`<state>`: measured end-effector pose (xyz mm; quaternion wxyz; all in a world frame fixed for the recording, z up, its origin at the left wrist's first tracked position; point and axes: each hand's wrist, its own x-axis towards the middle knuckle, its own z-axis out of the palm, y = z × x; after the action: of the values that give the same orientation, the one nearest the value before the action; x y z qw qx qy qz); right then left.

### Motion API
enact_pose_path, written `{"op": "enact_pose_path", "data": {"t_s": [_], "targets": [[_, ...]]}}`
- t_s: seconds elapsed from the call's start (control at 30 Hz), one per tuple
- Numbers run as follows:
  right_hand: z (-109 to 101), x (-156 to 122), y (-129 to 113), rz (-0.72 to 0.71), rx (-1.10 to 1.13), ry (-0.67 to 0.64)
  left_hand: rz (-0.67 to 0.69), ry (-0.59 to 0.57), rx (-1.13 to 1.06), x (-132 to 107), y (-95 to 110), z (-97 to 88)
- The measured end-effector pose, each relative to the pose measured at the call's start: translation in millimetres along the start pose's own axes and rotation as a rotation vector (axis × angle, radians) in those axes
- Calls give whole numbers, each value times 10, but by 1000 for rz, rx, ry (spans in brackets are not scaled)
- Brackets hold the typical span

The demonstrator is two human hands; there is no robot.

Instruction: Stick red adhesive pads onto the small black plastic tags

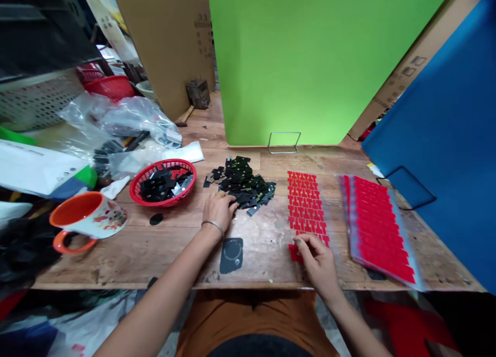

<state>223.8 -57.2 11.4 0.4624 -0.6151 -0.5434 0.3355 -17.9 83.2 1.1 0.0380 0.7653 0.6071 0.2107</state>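
My left hand (219, 210), with a bracelet at its wrist, rests at the near-left edge of a heap of small flat black pieces (244, 179). Its fingers are curled against the heap, and whatever they grip is hidden. Over the near end of a sheet of red T-shaped pieces (307, 198), laid out in rows, is my right hand (318, 259). Thumb and forefinger are pinched together there; anything between them is too small to make out. A red piece (295, 253) at the sheet's near-left corner lies just beside these fingertips.
A red basket (165, 203) of black pieces stands on the left, near an orange-and-white mug (93, 215). On the right lie stacked red sheets in clear plastic (382, 228). Green (310, 62) and blue (437, 140) boards stand behind, with a wire stand (284, 151) at the green one.
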Motion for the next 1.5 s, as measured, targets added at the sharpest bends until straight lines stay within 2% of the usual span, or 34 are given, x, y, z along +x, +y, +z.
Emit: {"op": "enact_pose_path", "data": {"t_s": [0.17,0.3,0.37,0.5,0.6,0.8,1.1,1.2,1.3,1.37,1.5], "targets": [[17,2,-19,-23,-30,-21,28,-12,-42,-54,97,-147],[101,25,-67,-208,-147,-70,86,-169,-143,-314,361,-249],[169,48,-70,-338,-269,-99,154,-217,-111,-474,506,-233],[306,99,-31,-500,-543,-173,233,-165,-33,-719,678,-102],[365,115,3,-523,-641,-222,248,-118,-53,-818,680,-5],[360,89,18,-543,-614,-221,245,-73,-191,-915,588,74],[374,30,46,-500,-607,-222,212,-106,-219,-878,588,92],[266,74,8,-472,-502,-184,150,-147,-269,-854,586,58],[12,194,15,-337,-368,-46,-14,-203,-421,-804,622,-5],[-184,292,58,-227,-363,-2,-156,-252,-595,-758,691,-48],[-418,422,160,-139,-477,-64,-406,-412,-1058,-671,917,-68]]}}
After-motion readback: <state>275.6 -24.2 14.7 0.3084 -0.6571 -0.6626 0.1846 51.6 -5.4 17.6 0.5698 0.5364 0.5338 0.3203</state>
